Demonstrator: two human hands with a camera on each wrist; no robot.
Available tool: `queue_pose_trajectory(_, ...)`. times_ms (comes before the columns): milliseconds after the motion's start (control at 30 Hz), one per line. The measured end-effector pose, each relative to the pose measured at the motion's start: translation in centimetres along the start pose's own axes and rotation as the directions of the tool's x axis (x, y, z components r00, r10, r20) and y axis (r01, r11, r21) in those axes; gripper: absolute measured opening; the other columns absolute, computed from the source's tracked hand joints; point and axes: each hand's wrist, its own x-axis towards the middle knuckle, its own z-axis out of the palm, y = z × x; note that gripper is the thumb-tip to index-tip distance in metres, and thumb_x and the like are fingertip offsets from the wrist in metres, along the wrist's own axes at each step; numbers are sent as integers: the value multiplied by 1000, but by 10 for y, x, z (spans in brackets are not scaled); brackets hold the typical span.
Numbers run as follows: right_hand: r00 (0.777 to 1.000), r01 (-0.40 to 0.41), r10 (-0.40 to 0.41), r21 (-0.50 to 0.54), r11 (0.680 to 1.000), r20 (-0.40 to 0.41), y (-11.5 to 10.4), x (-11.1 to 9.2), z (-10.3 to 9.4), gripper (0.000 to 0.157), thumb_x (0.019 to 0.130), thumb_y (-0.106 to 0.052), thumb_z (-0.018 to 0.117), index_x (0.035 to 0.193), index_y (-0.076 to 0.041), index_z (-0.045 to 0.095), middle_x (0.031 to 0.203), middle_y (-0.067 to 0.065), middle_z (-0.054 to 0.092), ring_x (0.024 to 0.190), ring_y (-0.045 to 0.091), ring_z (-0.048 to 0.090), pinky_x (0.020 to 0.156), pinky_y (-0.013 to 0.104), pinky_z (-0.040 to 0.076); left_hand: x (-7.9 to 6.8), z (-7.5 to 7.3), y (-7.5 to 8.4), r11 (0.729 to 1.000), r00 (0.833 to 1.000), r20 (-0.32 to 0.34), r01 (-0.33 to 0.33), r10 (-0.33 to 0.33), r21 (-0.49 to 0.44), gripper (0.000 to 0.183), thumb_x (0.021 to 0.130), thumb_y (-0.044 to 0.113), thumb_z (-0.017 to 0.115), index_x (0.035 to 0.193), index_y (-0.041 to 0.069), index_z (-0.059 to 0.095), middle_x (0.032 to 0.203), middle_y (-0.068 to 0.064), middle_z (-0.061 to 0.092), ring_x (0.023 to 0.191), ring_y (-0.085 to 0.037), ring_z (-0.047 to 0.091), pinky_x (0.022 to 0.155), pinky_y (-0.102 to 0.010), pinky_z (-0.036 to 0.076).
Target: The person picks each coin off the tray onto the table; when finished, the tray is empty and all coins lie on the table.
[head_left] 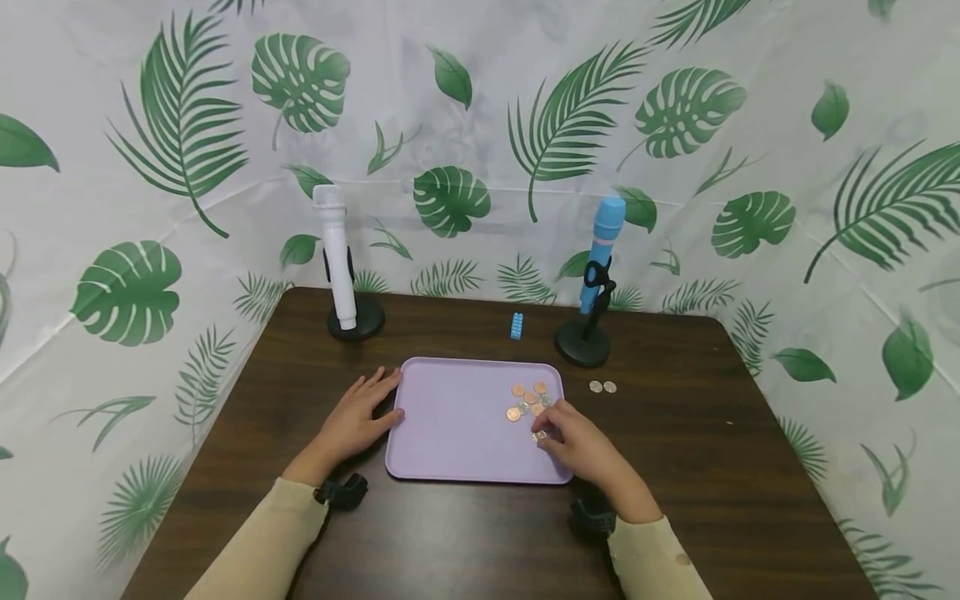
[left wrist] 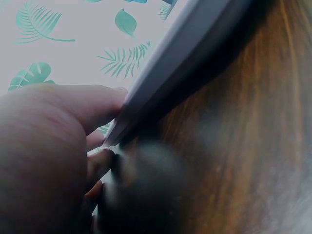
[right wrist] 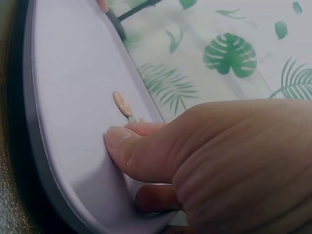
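Observation:
A lilac tray (head_left: 450,425) lies on the dark wooden table, with several copper and silver coins (head_left: 531,398) grouped at its right side. Over the tray's lower right part, my right hand (head_left: 581,442) pinches a silver coin (head_left: 538,436) between thumb and fingertips. From the right wrist, thumb and fingers meet close over the tray (right wrist: 73,97), and a copper coin (right wrist: 122,104) shows beyond them. At the tray's left edge rests my left hand (head_left: 356,423), fingers extended and thumb touching the rim. The left wrist view shows that thumb (left wrist: 100,105) against the tray's side (left wrist: 161,63).
Two silver coins (head_left: 602,387) lie on the table right of the tray. A small blue block (head_left: 517,326) sits behind it. At the back stand a white microphone (head_left: 337,258) and a blue microphone (head_left: 602,250) on black round-based stands. A leaf-patterned cloth (head_left: 465,125) hangs behind the table.

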Motion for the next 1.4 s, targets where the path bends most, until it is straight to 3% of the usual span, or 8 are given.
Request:
queue_pose_trajectory(333,1000,-17,17,-25,1000,9,-5,-1,-1,23,95,-10,84,109,-22,70,106,-5,60,99,11,61,97,42,62,-1,2,-1,999,1000,6,25,-25,-25,76,105,40,70,171,16,38,177,-7,38,170,-38,21,138,-63,6)
queue_pose_trajectory(533,1000,9,-8,-65,998,14,-1,2,-2,22,96,-11,83,102,-22,65,99,-6,58,90,9,58,83,32,58,2,2,-1,1000,1000,-6,11,-11,-11,76,106,41,70,170,15,39,177,-8,39,170,-38,22,138,-64,8)
queue_pose_trajectory(700,998,44,-40,93,995,-43,10,4,-9,26,96,-10,83,99,-21,59,87,-3,60,78,14,57,66,25,50,6,3,0,1000,1000,-20,-14,14,1,76,106,40,69,170,13,39,176,-9,39,170,-39,23,138,-64,9)
queue_pose_trajectory(833,994,61,-38,240,969,-99,24,6,-15,18,97,-14,84,99,-22,68,85,0,63,76,17,56,64,24,48,8,2,1,1000,1000,-12,-8,8,0,76,106,41,69,170,14,39,176,-9,39,170,-39,23,138,-64,8)
queue_pose_trajectory(967,982,-11,75,345,938,-173,40,4,-25,11,96,-26,85,103,-20,79,89,2,69,77,18,59,64,25,51,8,2,2,1000,1000,-1,5,-5,11,76,106,43,68,171,15,38,177,-8,38,170,-38,22,138,-64,8)
queue_pose_trajectory(1067,939,-71,210,448,891,-271,51,0,-39,23,96,-35,86,110,-17,83,93,4,73,74,18,61,61,26,53,7,2,2,1000,1000,-7,-2,2,12,76,106,43,68,170,14,39,177,-9,39,169,-39,23,138,-65,9)
queue_pose_trajectory(1200,862,-47,322,571,820,-392,68,-9,-58,31,99,-29,83,123,-10,81,99,12,75,68,15,61,50,25,49,4,2,4,1000,1000,-11,-13,13,13,76,106,41,68,170,13,39,176,-10,39,169,-41,24,137,-66,10)
queue_pose_trajectory(1400,745,-71,374,492,868,-552,91,-20,-68,21,105,-23,75,119,-9,81,111,12,80,72,11,65,56,20,54,-2,1,3,1000,1000,-17,-5,5,8,75,106,39,69,170,13,40,176,-10,40,169,-40,24,137,-66,9)
